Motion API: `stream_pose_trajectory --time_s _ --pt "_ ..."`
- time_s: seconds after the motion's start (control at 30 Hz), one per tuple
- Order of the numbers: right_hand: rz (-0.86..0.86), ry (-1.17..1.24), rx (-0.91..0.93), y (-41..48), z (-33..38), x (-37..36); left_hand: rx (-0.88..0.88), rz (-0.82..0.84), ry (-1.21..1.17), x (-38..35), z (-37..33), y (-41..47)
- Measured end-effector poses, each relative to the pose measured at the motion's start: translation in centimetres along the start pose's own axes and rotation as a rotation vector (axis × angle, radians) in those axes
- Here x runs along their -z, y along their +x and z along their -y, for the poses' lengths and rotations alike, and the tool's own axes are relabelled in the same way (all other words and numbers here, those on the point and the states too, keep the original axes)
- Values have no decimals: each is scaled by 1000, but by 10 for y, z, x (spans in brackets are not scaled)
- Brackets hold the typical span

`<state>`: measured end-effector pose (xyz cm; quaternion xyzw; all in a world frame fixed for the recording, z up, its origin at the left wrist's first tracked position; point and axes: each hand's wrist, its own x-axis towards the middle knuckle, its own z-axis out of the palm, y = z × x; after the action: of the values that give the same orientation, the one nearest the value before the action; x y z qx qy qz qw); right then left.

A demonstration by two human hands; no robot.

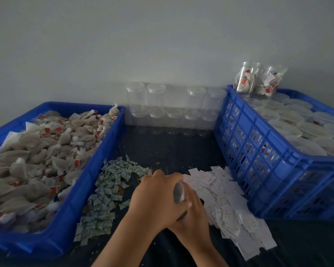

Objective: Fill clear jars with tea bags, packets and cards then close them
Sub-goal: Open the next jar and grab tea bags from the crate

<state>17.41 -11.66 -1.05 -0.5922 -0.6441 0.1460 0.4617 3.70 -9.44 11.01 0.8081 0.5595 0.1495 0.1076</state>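
Jar (178,191) on dark table (172,149), mostly hidden in my hands; only blurred greyish sliver shows. My left hand (154,195) curled over it, my right hand (193,212) wrapped round other side; both grips closed on jar. Just left of jar: heap of small green-white packets (106,191). Just right: heap of white cards (225,201). Further left: blue tray (97,157) heaped with tea bags (37,160). Further right: blue slatted crate (258,160) packed with lidded jars (297,122), two filled jars (245,79) atop its back corner. Behind jar, against wall: stacked empty jars (168,112).
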Motion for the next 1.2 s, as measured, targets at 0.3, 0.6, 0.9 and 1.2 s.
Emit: stream_pose_trajectory --time_s 0.3,0.6,0.9,1.2 --pt "-242 365 -176 5 -14 4 417 -131 -635 17 39 20" --pt "-165 364 -116 2 -13 2 349 -12 -188 -74 97 16" --pt "-22 292 -110 -4 -19 -1 160 -242 -202 -53 76 14" --pt "40 252 -81 -1 -16 -1 312 -155 -148 80 134 26"
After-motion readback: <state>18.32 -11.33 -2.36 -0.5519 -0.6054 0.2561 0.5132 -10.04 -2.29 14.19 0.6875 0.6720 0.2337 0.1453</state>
